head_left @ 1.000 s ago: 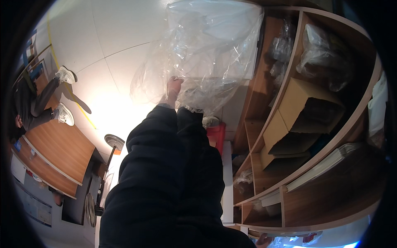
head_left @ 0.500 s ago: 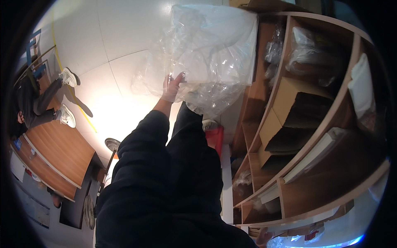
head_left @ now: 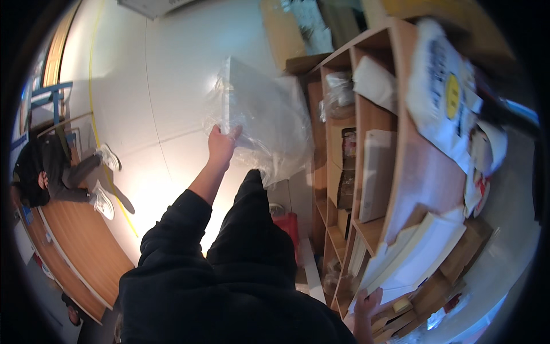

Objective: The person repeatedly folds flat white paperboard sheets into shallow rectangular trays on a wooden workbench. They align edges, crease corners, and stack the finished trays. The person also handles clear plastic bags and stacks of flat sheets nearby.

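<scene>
My left hand [head_left: 222, 144] is closed on the near edge of a flat white box [head_left: 252, 103] in a loose, clear plastic bag [head_left: 286, 129]. The wrapped box is held out in front of me above the pale floor, left of the shelf unit. At the lower right, my right hand [head_left: 366, 303] has its fingers curled at the lower end of a folded white cardboard sheet [head_left: 421, 252]. The exact grip there is small and partly blurred.
A wooden shelf unit [head_left: 401, 31] on the right holds bagged items, cartons and white panels. A printed white sack [head_left: 438, 86] lies on it. A red container [head_left: 286, 226] stands near my leg. Left, a person [head_left: 51, 166] sits by a wooden desk [head_left: 86, 246].
The view has swung so the shelf's top and sack show. The wrapped box has tilted and sits lower in view. My right hand, barely seen before, now shows at the white cardboard.
</scene>
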The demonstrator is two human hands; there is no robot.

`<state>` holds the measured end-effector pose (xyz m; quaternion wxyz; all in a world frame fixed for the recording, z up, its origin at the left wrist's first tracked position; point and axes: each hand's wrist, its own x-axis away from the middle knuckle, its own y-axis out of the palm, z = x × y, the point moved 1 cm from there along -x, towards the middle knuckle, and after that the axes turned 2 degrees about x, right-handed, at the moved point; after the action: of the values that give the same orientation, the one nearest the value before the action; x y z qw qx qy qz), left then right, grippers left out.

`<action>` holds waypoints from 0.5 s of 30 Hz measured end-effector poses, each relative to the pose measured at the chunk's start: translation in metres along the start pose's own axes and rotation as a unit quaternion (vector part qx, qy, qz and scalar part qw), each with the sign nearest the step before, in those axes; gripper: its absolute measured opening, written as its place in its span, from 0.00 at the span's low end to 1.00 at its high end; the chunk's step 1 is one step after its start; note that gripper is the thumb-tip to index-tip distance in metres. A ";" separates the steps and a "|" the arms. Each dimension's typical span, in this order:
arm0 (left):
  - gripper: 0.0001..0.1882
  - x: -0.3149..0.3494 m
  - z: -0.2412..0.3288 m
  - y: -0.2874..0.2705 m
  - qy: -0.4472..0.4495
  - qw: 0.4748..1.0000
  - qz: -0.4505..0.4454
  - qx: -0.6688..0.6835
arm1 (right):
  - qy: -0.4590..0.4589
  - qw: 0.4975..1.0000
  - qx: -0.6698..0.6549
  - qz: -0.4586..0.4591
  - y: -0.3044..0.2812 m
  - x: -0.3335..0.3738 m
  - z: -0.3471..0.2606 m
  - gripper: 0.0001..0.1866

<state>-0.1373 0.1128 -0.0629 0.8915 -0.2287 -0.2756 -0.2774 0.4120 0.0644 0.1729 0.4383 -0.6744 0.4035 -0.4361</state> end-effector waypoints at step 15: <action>0.25 0.193 0.287 -0.143 0.346 0.823 -0.126 -0.432 | -0.026 0.982 -0.032 0.185 0.009 0.013 0.003 0.13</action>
<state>-0.1966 0.0967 0.3063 0.6958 -0.4422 0.1727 -0.5390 0.4175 0.0504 0.1670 0.4998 -0.6134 0.5232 -0.3164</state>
